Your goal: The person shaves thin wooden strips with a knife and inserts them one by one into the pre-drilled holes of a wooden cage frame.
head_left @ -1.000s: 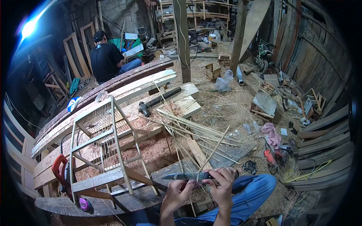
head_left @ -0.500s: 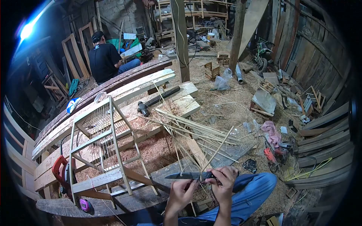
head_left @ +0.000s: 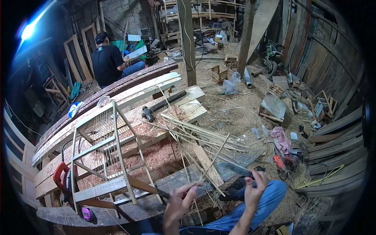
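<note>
My right hand [head_left: 256, 188] is closed round the handle of a knife [head_left: 234, 170], its broad dark blade pointing left above my knee. Lower and to the left, my left hand [head_left: 181, 201] pinches the near end of a thin wooden stick [head_left: 216, 156], which slants up and to the right. The blade and the stick are apart. Beyond my hands lies a loose pile of similar thin sticks [head_left: 207, 135], beside a short flat board [head_left: 206, 164]. A slatted wooden frame [head_left: 121, 158] leans over the plank bench on the left.
A hammer [head_left: 148, 113] rests on the planks [head_left: 192, 111]. Near the frame are a red power tool [head_left: 62, 176] and a pink tape measure [head_left: 87, 214]. Another person [head_left: 106, 60] sits at the back left. Wooden posts [head_left: 188, 47], shavings and scrap fill the floor around.
My right hand has swung the knife up and to the right, away from my left hand. My left hand has shifted slightly left, and the stick has moved left with it.
</note>
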### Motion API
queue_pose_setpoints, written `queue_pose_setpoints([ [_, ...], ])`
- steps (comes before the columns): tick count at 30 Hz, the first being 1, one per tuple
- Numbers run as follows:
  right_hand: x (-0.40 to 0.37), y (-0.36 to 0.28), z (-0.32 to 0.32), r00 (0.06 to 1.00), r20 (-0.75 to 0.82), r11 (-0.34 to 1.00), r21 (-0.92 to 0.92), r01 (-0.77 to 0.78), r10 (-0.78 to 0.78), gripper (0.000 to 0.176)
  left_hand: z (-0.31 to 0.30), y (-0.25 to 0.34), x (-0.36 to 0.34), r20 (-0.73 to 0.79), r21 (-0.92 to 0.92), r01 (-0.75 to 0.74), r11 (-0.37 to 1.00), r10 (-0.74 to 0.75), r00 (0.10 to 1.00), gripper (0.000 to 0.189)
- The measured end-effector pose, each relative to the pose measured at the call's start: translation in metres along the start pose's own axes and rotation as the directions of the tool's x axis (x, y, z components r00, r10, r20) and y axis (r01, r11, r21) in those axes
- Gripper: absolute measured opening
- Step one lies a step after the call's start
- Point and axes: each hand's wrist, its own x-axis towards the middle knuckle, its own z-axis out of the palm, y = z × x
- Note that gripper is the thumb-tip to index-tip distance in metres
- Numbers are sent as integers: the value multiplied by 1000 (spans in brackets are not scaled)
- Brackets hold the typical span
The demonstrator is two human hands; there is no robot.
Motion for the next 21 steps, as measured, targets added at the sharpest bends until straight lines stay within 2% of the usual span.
queue_pose_setpoints([
  [1,2,5,-6,1000,-20,999,-30,-24,24,39,-3,-3,0,-22,-13,-32,999,32,999,27],
  [3,0,8,-8,999,-22,999,-15,-37,37,43,-6,-13,3,-22,-17,7,1000,-7,1000,28],
  [5,-2,8,-4,1000,-4,1000,1,-4,4,44,-4,-20,6,-1,-40,-38,998,38,999,31],
  [10,-4,-8,8,990,134,992,125,33,-50,42,3,-12,6,-26,-59,-6,998,5,1000,33],
  [14,-4,-10,10,990,137,992,122,26,-43,42,1,-12,4,-79,-84,15,996,-22,997,32],
  [18,-3,-17,7,993,115,994,109,21,-33,42,1,-9,4,-35,-138,14,990,-19,999,32],
  [21,-3,-21,9,994,100,994,104,32,-42,43,5,-9,5,-70,-67,-2,998,-3,998,33],
])
